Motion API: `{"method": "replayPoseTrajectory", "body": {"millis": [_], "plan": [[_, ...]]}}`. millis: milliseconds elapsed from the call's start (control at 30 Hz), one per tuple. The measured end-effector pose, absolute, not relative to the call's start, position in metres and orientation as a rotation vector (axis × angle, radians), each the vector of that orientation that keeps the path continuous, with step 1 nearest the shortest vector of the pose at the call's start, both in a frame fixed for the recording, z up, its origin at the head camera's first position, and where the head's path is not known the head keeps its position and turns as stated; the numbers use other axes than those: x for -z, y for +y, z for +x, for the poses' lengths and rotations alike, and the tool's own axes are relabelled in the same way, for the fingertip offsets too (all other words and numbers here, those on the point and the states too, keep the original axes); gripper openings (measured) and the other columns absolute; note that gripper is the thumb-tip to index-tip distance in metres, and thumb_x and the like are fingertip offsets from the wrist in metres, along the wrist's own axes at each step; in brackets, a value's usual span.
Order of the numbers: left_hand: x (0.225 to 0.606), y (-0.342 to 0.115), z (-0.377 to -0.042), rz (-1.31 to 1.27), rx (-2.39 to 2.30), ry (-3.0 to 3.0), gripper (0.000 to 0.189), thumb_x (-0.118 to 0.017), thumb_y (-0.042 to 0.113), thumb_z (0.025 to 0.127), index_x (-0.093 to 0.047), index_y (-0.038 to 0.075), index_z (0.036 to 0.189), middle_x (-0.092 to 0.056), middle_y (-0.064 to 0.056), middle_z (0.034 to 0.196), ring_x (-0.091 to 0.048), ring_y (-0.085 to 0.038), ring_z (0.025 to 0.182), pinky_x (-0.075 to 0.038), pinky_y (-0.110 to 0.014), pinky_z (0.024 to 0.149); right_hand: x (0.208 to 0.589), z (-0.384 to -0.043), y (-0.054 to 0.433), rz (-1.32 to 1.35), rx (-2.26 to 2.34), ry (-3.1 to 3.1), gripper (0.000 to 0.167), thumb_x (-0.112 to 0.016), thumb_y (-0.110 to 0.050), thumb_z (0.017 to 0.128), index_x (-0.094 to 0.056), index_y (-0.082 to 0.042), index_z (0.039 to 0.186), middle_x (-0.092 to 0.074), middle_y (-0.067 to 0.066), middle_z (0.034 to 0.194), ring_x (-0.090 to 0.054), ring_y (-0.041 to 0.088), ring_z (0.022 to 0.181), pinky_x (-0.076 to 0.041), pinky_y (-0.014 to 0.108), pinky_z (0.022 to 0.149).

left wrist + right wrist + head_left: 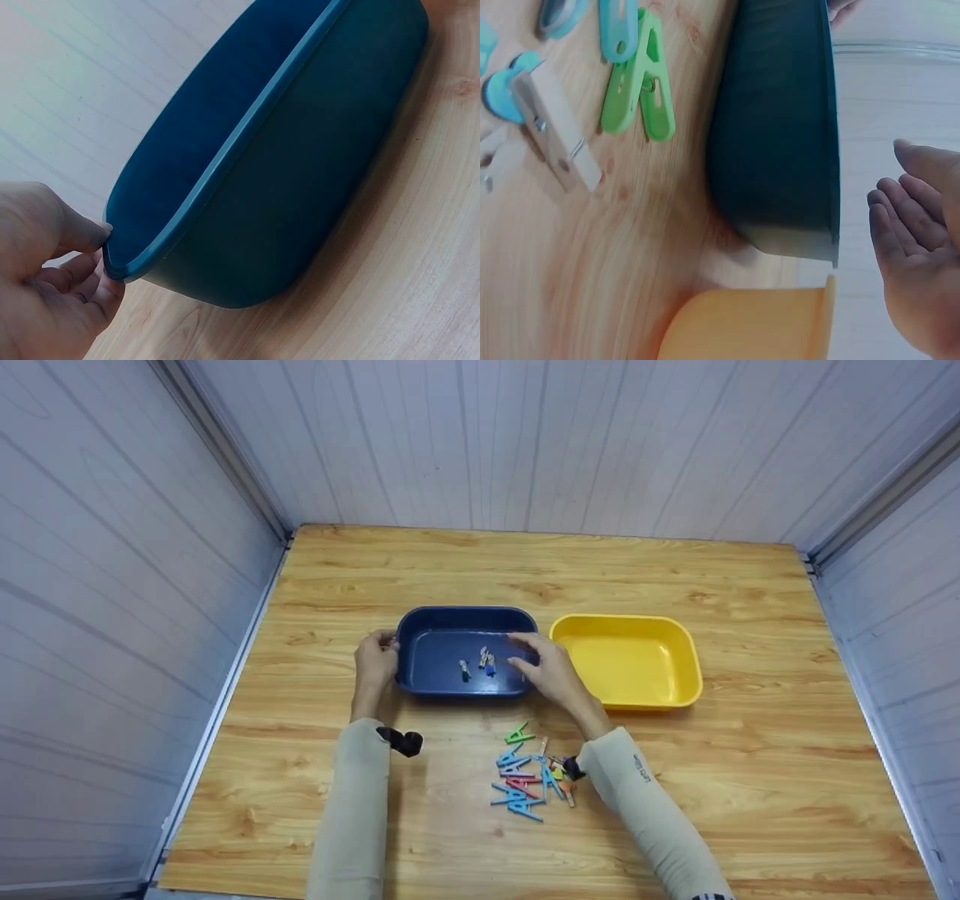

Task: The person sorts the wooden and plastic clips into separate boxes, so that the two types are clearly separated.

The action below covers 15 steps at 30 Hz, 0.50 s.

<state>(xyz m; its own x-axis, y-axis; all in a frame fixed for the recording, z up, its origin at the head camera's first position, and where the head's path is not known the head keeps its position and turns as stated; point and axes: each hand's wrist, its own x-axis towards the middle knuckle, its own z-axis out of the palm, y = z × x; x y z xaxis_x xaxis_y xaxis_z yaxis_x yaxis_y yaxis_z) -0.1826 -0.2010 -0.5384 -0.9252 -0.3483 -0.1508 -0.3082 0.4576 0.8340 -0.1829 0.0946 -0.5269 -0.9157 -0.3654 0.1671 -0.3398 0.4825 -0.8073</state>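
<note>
My left hand pinches the left end of a dark blue plastic tub, thumb on the inner side of the rim in the left wrist view. Over the tub's right end is my right hand, thumb and fingers apart with nothing between them. Inside the tub lie a few small decorated clothespins. Nearer my body, a loose pile holds several plastic clothespins, among them a green clothespin, plus a wooden clothespin with a blue round piece beside it.
A yellow tub stands just right of the blue one, under my right wrist. Everything rests on a wood-grain table. Pale panels rise at the back and along both sides.
</note>
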Motion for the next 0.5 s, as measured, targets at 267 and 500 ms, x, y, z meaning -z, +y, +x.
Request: {"method": "replayPoseTrajectory", "body": {"millis": [267, 500], "plan": [[0.539, -0.202, -0.183, 0.593, 1.498, -2.648, 0.027, -0.052, 0.003, 0.093, -0.064, 0.0, 0.118, -0.064, -0.015, 0.107, -0.06, -0.026, 0.1, -0.048, -0.035, 0.089, 0.52, -0.172, 0.108, -0.714, 1.516, 2.679, 0.036, -0.068, -0.014, 0.089, -0.062, -0.008, 0.124, -0.065, 0.012, 0.12, -0.06, 0.023, 0.11, -0.048, 0.039, 0.098], [0.538, -0.202, -0.183, 0.599, 1.504, -2.662, 0.028, -0.051, 0.003, 0.094, -0.062, 0.0, 0.12, -0.063, -0.016, 0.11, -0.058, -0.026, 0.102, -0.048, -0.035, 0.09, 0.517, -0.161, 0.118, -0.767, 1.507, 2.679, 0.038, -0.068, -0.017, 0.089, -0.061, -0.01, 0.125, -0.065, 0.008, 0.12, -0.061, 0.025, 0.109, -0.049, 0.039, 0.096]]}}
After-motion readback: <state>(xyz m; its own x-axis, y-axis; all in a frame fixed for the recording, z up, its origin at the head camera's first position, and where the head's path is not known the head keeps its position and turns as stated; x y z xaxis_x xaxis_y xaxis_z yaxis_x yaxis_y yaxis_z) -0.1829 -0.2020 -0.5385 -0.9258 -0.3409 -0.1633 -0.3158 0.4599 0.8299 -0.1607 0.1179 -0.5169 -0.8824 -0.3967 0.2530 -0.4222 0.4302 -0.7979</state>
